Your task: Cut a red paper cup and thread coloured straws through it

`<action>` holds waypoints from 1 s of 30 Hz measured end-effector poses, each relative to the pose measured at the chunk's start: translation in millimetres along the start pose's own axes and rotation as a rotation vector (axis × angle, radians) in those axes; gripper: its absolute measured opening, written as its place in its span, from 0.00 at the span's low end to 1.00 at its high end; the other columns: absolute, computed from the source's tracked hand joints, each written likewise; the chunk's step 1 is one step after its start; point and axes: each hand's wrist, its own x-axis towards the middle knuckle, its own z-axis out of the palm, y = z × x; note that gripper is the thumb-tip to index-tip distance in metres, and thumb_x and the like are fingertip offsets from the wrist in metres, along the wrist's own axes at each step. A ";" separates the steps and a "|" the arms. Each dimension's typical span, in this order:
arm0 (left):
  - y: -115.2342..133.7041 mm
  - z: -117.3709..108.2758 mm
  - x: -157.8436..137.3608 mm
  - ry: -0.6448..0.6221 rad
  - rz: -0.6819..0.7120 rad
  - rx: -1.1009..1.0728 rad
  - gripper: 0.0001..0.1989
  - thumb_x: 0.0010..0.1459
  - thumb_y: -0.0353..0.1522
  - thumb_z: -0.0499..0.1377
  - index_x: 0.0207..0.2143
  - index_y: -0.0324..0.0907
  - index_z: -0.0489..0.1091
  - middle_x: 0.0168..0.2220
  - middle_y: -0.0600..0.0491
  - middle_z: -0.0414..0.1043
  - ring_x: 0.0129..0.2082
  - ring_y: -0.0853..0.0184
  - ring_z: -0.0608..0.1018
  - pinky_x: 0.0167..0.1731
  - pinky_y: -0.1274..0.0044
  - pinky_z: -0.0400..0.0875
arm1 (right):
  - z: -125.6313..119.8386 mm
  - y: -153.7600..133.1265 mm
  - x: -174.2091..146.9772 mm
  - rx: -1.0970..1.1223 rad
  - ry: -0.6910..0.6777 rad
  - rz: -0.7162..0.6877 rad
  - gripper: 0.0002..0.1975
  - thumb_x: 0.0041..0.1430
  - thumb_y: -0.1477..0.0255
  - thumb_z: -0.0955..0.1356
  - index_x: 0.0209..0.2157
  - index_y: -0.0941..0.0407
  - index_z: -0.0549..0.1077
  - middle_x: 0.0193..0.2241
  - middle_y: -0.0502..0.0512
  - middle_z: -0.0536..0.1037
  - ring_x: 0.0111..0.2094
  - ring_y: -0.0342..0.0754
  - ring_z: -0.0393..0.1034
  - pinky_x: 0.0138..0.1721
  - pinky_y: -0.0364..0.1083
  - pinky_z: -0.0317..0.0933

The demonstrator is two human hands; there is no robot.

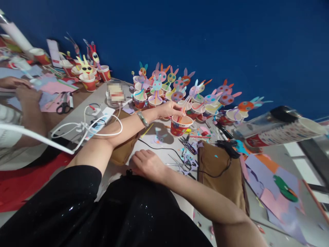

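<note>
My left hand [169, 109], with a bangle on the wrist, reaches over a red paper cup [180, 128]. Its fingers are pinched at the cup's mouth on a thin orange strip [183, 112] that stands in the cup. Close to the table's near edge, by my waist, my right hand [149, 166] has its fingers curled in. What they hold, if anything, is hidden. Between the hands lies a small pale-blue paper rabbit cutout [159, 136]. Behind the cup crowd several cups [155, 100] with colourful paper rabbit heads [157, 84].
Scissors [189, 144] and paper scraps lie right of the cup. A brown cloth bag [221, 171] and glue gun [227, 148] are farther right, near a sleeve of stacked cups [282, 132]. White cables [84, 128] cross the left side. Another person's hands [24, 91] are at far left.
</note>
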 end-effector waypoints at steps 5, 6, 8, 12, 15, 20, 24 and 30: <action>5.7 6.6 1.0 -0.077 -0.029 0.006 0.07 0.52 0.29 0.67 0.27 0.32 0.75 0.24 0.54 0.68 0.23 0.77 0.67 0.25 0.80 0.57 | 28.0 -8.5 47.8 -0.087 -0.076 0.061 0.12 0.71 0.77 0.59 0.49 0.62 0.70 0.40 0.64 0.75 0.38 0.53 0.69 0.36 0.51 0.63; 5.9 7.4 0.3 -0.082 -0.034 0.006 0.07 0.51 0.29 0.68 0.27 0.32 0.75 0.24 0.54 0.69 0.23 0.76 0.67 0.25 0.79 0.58 | 28.6 -8.1 50.4 -0.099 -0.073 0.044 0.13 0.71 0.78 0.57 0.49 0.62 0.70 0.40 0.64 0.75 0.37 0.53 0.69 0.35 0.50 0.63; 5.5 8.9 -1.0 -0.087 -0.047 0.003 0.08 0.50 0.29 0.69 0.27 0.33 0.74 0.24 0.53 0.70 0.23 0.75 0.68 0.26 0.78 0.60 | 27.5 -8.4 51.0 -0.111 -0.086 -0.042 0.13 0.71 0.79 0.57 0.47 0.61 0.71 0.39 0.63 0.75 0.36 0.52 0.69 0.33 0.50 0.63; 3.2 11.6 -2.3 -0.091 -0.040 -0.022 0.10 0.47 0.31 0.71 0.27 0.33 0.75 0.24 0.53 0.71 0.24 0.74 0.69 0.28 0.78 0.61 | 25.1 -17.1 44.7 -0.090 -0.096 -0.176 0.12 0.72 0.78 0.57 0.42 0.59 0.71 0.37 0.58 0.75 0.34 0.50 0.68 0.31 0.49 0.62; 0.8 13.0 -4.4 -0.093 -0.005 -0.033 0.15 0.45 0.35 0.73 0.29 0.32 0.77 0.26 0.53 0.74 0.26 0.74 0.70 0.30 0.78 0.63 | 24.8 -26.2 34.5 -0.042 -0.084 -0.178 0.12 0.73 0.77 0.58 0.41 0.58 0.72 0.38 0.57 0.75 0.34 0.49 0.69 0.31 0.48 0.62; -4.8 12.9 -12.3 -0.085 0.018 -0.074 0.17 0.42 0.37 0.74 0.28 0.33 0.78 0.28 0.51 0.76 0.31 0.71 0.74 0.36 0.76 0.67 | 8.2 -26.8 -28.3 0.122 0.064 0.028 0.17 0.74 0.63 0.62 0.55 0.59 0.69 0.45 0.61 0.77 0.41 0.50 0.72 0.41 0.49 0.68; -7.8 13.2 -17.5 -0.091 0.023 -0.070 0.15 0.43 0.36 0.74 0.27 0.32 0.78 0.27 0.52 0.76 0.29 0.73 0.73 0.35 0.77 0.66 | -13.6 -21.6 -127.9 0.094 0.236 0.447 0.14 0.68 0.61 0.68 0.49 0.55 0.73 0.42 0.61 0.79 0.43 0.53 0.74 0.44 0.50 0.70; -10.8 18.3 -20.4 -0.137 0.013 -0.058 0.16 0.45 0.37 0.73 0.30 0.32 0.78 0.28 0.52 0.76 0.29 0.73 0.74 0.33 0.77 0.66 | -19.7 -26.3 -243.5 -0.234 0.185 0.767 0.13 0.66 0.61 0.69 0.46 0.54 0.76 0.42 0.64 0.79 0.40 0.58 0.74 0.39 0.55 0.71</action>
